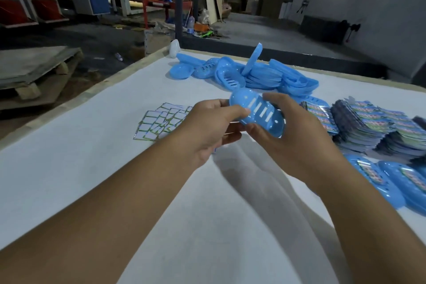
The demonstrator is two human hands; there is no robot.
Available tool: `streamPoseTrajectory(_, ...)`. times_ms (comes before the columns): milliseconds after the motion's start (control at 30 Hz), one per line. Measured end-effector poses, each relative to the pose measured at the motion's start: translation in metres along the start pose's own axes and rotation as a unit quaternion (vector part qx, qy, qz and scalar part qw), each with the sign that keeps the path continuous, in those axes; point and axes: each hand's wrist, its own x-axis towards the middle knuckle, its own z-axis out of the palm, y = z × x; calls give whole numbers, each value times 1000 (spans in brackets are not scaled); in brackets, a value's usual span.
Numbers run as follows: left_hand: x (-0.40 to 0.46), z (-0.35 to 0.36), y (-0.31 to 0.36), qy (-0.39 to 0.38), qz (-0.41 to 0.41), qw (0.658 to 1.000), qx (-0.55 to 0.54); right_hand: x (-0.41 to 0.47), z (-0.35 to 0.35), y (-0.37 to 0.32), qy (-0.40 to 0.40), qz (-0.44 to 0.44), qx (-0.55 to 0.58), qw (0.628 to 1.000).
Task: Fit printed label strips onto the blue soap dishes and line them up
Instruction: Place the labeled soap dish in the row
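Both hands hold one blue soap dish (pixel 258 112) in the air above the white tabletop (pixel 96 159): the left hand (pixel 211 127) grips its near-left end, thumb on top, and the right hand (pixel 297 136) curls its fingers round the other side (its slotted underside faces up). Beyond it lies a loose heap of blue dishes (pixel 249 74). Face-down label strips (pixel 161 120) fan out at left; printed label stacks (pixel 373 124) sit at right, with labelled dishes (pixel 391 180) lined up nearer.
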Motion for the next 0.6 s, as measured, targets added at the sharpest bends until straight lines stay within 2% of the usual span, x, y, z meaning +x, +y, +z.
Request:
streamPoseTrajectory(167,-1,-9,-5,-12,-39,999,0,0,0,0,-28,13,-56,998)
streamPoseTrajectory(200,0,-12,-4,-6,-32,999,32,1,0,1,-41,13,-66,997)
streamPoseTrajectory(267,4,-20,-3,29,14,982,185,1,0,1,-70,13,-80,994)
streamPoseTrajectory(333,6,-30,-1,85,78,936,334,1,-1,0,-96,17,-85,992)
streamPoseTrajectory(400,8,-39,3,134,122,888,422,0,-3,1,-110,25,-92,989)
streamPoseTrajectory(467,12,-48,8,181,145,825,515,-1,-5,3,-117,31,-94,988)
streamPoseTrajectory(533,15,-56,13,200,122,764,602,-2,-4,4,-137,27,-102,985)
streamPoseTrajectory(600,15,-61,14,176,63,716,672,-2,-3,5,-153,19,-110,982)
